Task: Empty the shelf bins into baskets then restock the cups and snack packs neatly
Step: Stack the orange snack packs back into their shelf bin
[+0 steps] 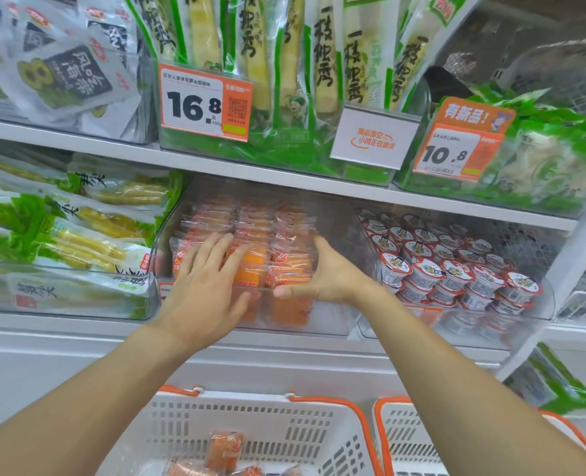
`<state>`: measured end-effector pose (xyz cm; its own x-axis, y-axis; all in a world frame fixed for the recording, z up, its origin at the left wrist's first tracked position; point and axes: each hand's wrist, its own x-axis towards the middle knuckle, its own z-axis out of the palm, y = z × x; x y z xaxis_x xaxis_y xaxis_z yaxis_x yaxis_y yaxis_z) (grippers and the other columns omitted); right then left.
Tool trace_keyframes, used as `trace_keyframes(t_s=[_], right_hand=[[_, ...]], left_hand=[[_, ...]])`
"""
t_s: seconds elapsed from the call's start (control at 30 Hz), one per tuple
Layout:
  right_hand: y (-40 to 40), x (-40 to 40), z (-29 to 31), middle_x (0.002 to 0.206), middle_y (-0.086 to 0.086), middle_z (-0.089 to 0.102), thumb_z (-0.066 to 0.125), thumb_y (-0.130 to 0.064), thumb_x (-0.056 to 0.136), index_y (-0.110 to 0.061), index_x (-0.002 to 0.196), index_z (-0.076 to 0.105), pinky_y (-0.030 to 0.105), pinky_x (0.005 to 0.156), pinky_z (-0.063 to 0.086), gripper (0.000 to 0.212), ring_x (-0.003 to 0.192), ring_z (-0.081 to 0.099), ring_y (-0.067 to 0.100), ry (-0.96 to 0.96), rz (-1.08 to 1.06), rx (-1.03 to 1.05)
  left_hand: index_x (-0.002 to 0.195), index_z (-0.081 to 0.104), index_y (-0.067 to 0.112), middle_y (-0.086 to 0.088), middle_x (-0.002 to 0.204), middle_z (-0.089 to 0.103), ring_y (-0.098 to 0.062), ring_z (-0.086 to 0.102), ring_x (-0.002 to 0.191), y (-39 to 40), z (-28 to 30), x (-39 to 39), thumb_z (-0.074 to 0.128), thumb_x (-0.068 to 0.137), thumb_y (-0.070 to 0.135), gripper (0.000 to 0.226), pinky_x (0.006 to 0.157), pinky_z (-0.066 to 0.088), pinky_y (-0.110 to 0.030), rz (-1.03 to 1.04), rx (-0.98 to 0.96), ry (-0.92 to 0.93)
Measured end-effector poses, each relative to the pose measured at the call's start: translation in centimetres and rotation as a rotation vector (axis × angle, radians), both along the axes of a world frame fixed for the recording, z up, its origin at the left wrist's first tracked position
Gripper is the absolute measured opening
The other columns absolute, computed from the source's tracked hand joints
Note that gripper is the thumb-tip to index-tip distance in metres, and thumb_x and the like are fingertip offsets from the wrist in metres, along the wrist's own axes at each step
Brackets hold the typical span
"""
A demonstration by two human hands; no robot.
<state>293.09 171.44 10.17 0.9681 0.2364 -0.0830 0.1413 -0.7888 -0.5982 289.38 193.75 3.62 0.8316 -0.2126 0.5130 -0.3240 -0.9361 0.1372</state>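
Orange snack packs (pixel 260 235) stand in rows inside a clear bin (pixel 339 221) on the middle shelf. My left hand (pixel 205 286) lies flat with spread fingers on the front left packs. My right hand (pixel 322 273) reaches into the bin from the right, its fingers hidden behind the front packs and its thumb against the bin's front wall. In the neighbouring clear bin on the right, small red-and-white lidded cups (pixel 456 266) are stacked. Below, a white basket (pixel 250 417) with orange handles holds a few orange packs (pixel 224 448).
A second white basket (pixel 408 438) stands to the right of the first. Green-and-yellow vegetable packs (pixel 61 242) fill the bin on the left. The upper shelf carries bamboo shoot packs (pixel 260 63) and price tags (pixel 204 103). A white shelf upright (pixel 573 255) rises at the right.
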Motion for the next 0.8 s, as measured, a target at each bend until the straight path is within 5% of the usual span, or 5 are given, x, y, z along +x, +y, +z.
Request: trace_keyframes(t_s=[0.13, 0.23, 0.37, 0.5, 0.8], right_hand=[[-2.4, -5.2, -2.5, 0.127, -0.006, 0.057, 0.087, -0.038, 0.075, -0.024, 0.134, 0.053, 0.023, 0.097, 0.048, 0.069, 0.11, 0.057, 0.005, -0.57, -0.07, 0.128], [-3.8, -8.2, -9.3, 0.074, -0.007, 0.064, 0.076, -0.011, 0.085, -0.02, 0.087, 0.063, 0.021, 0.065, 0.048, 0.015, 0.067, 0.061, 0.009, -0.579, -0.153, 0.317], [-6.1, -11.4, -21.2, 0.086, -0.009, 0.065, 0.074, -0.021, 0.087, -0.022, 0.097, 0.066, 0.033, 0.081, 0.053, 0.013, 0.075, 0.06, 0.001, 0.207, 0.062, -0.044], [-7.0, -16.6, -31.0, 0.129, 0.002, 0.061, 0.073, -0.034, 0.088, -0.019, 0.127, 0.064, 0.037, 0.097, 0.051, 0.043, 0.116, 0.061, 0.023, 0.626, 0.211, -0.384], [-6.1, -17.0, -34.6, 0.121, 0.008, 0.06, 0.058, -0.02, 0.089, -0.024, 0.127, 0.057, 0.042, 0.102, 0.039, 0.038, 0.117, 0.052, 0.027, 0.384, 0.316, -0.98]], left_hand=[[0.115, 0.061, 0.008, -0.011, 0.12, 0.058, -0.03, 0.051, 0.113, -1.6, 0.5, -2.1, 0.062, 0.081, 0.024, 0.038, 0.094, 0.042, -0.043, -0.127, -0.15, -0.33], [0.094, 0.06, 0.017, 0.004, 0.088, 0.059, -0.019, 0.053, 0.079, -3.3, -2.7, -3.8, 0.06, 0.087, 0.022, 0.009, 0.069, 0.041, -0.034, -0.302, -0.118, -0.098], [0.094, 0.054, 0.022, 0.006, 0.088, 0.06, -0.016, 0.054, 0.08, -3.0, -13.3, -7.1, 0.06, 0.092, 0.031, 0.011, 0.07, 0.041, -0.028, -0.211, -0.024, 0.826], [0.114, 0.061, 0.015, -0.005, 0.119, 0.062, -0.021, 0.055, 0.104, -0.9, -24.7, -13.4, 0.067, 0.088, 0.036, 0.034, 0.082, 0.042, -0.027, -0.05, -0.018, 1.273], [0.137, 0.046, 0.043, -0.003, 0.147, 0.038, -0.029, 0.028, 0.141, 0.7, -30.6, -15.2, 0.073, 0.069, 0.067, 0.077, 0.112, 0.026, -0.05, 0.171, 0.138, 1.09]])
